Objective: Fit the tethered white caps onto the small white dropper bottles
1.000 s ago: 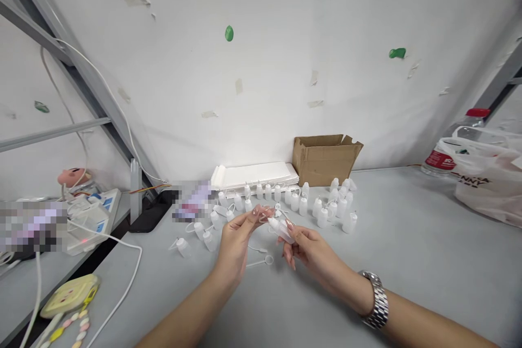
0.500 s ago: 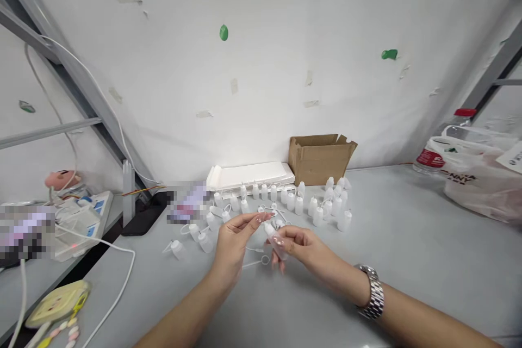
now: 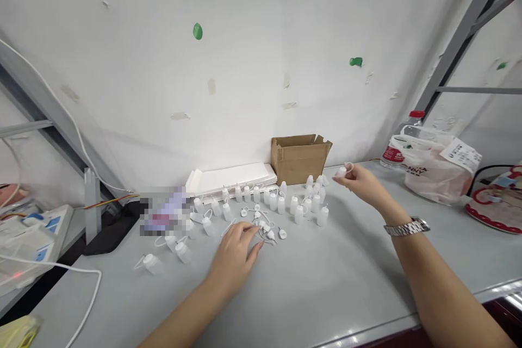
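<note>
My right hand (image 3: 359, 182) is raised at the right, past the rows of bottles, its fingers closed on a small translucent dropper bottle (image 3: 341, 172) with a thin white strap loop. Most of that bottle's body is hidden by the fingers. My left hand (image 3: 233, 253) rests low over the table, thumb and forefinger apart, holding nothing visible. Just beyond its fingertips lies a loose heap of white needle caps (image 3: 267, 228) with straps. Several capped bottles (image 3: 182, 252) stand or tilt to its left, and more upright bottles (image 3: 299, 214) are grouped at centre right.
A cardboard box (image 3: 299, 160) and flat white packaging (image 3: 228, 178) lie against the wall. At the right are a red-capped water bottle (image 3: 393, 153) and a white plastic bag (image 3: 428, 176). A black phone-like slab (image 3: 110, 236) and a white cable (image 3: 95, 293) are at the left.
My right hand has swung right and away from my left with the bottle. My left hand has lowered towards the loose caps and its fingers have parted. The view has turned right.
</note>
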